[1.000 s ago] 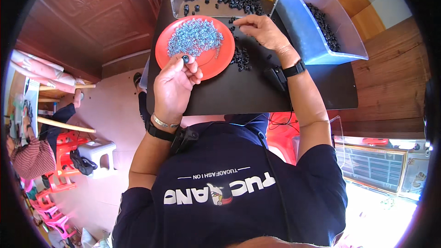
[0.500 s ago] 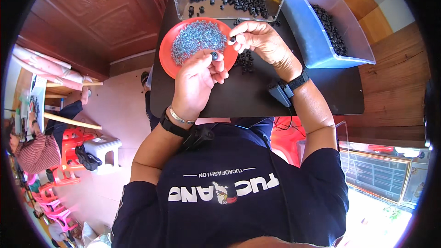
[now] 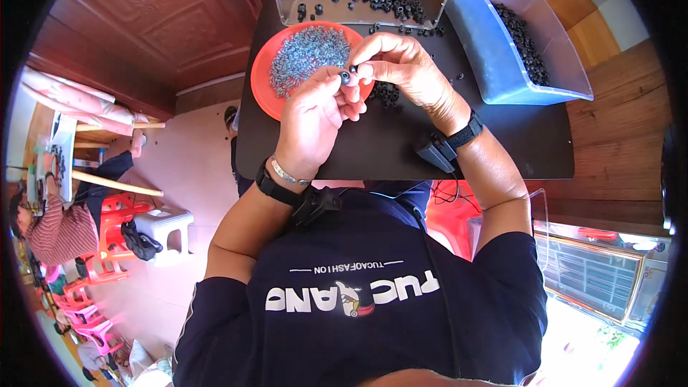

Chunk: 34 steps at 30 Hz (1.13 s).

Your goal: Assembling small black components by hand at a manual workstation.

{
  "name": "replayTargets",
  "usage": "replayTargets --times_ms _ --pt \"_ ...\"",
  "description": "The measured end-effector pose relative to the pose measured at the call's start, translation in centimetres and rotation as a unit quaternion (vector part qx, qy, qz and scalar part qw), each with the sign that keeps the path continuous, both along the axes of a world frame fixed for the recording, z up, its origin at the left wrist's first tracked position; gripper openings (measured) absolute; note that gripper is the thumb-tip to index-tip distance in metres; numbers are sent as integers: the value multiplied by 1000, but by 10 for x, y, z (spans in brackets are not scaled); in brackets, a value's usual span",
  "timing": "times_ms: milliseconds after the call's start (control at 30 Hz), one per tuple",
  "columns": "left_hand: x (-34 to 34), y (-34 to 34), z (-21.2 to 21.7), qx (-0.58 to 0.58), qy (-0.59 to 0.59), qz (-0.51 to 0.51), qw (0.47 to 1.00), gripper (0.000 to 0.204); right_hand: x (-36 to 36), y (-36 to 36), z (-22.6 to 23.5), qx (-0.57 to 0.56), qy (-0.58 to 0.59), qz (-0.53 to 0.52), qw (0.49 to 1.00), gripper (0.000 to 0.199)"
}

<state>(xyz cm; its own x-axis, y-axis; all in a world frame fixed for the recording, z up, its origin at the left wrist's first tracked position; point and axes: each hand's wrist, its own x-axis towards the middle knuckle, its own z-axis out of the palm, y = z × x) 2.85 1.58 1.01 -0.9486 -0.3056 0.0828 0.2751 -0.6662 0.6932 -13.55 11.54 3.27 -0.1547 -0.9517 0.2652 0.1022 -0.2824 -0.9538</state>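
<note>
Between thumb and fingertips, my left hand [image 3: 314, 111] pinches a small black ring-shaped part [image 3: 345, 78] with a lighter centre. My right hand [image 3: 401, 68] is closed in a pinch on another small black part [image 3: 354, 69], held right beside the first one; whether the two touch I cannot tell. Both hands are over the right side of a red round plate [image 3: 261, 89], which bears a heap of small shiny silver pieces [image 3: 304, 57]. Below my right hand, a little pile of black parts [image 3: 387, 94] lies on the dark table [image 3: 502, 140], partly hidden by the fingers.
At the table's far side stands a clear bin [image 3: 287, 11] with many black parts in it. A translucent blue bin [image 3: 480, 64] with more black parts stands at the right. Several loose parts lie between. Off to the left, a person [image 3: 68, 233] sits near plastic stools [image 3: 165, 226].
My right hand has moved left and slightly down, bringing its black part up against or close to the one in my left hand. The left hand has shifted slightly up and right.
</note>
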Motion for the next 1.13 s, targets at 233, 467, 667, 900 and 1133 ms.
replayTargets --times_ms 233,467,667,900,1133 --pt "2 0 -2 -32 -1 13 999 20 2 2 5 16 22 10 1000 11" --pt "3 2 2 -52 4 20 998 19 -1 2 2 13 71 13 997 18" --pt "3 -1 0 -58 12 15 998 19 -1 3 3 44 42 24 998 17" --pt "4 2 -2 -47 4 33 998 18 2 3 5 -2 38 -38 999 18" --pt "4 2 -3 -39 17 27 999 20 -5 3 0 24 -16 -17 999 22"
